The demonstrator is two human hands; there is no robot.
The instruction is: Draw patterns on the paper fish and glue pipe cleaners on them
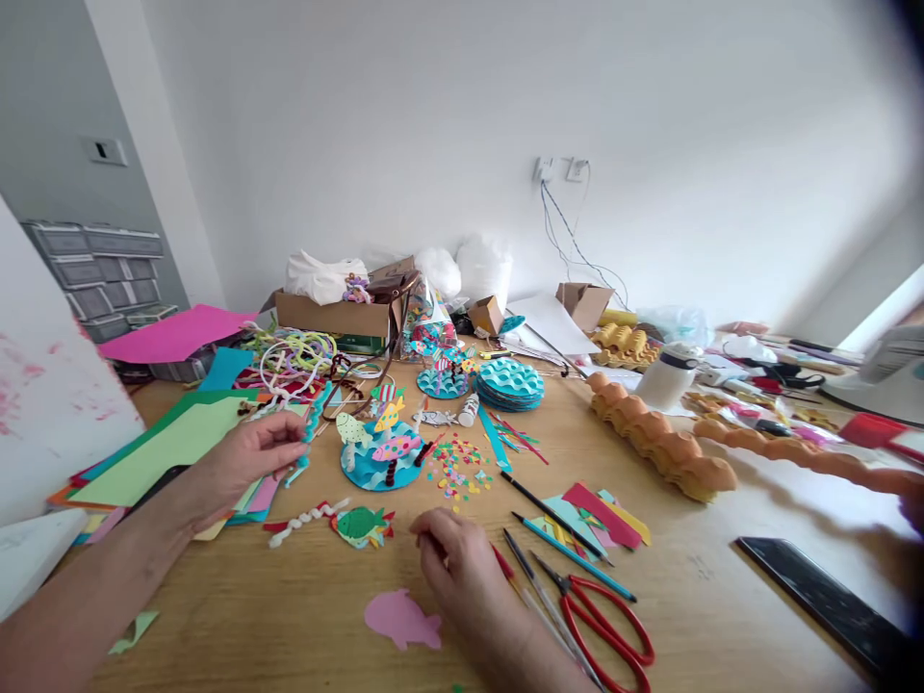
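Observation:
My left hand [245,462] reaches out over the stack of coloured paper [166,448], fingers pinched on the end of a teal pipe cleaner [312,423]. My right hand [454,558] rests on the wooden table [693,597] with its fingers curled, close to a red strip; what it grips, if anything, is hidden. Between the hands lies a green paper fish [361,525] with a white twisted pipe cleaner [303,520]. A pink paper fish cut-out [402,619] lies just in front of my right hand. A blue wave disc with paper fish [379,457] stands behind.
Red-handled scissors [606,626], pencils [555,520] and paper scraps lie to the right. Confetti [456,467], teal discs [509,383], a cardboard box [336,313], orange egg cartons [660,443] and a black ruler [830,602] fill the table. Another person's finger [911,496] shows at the right edge.

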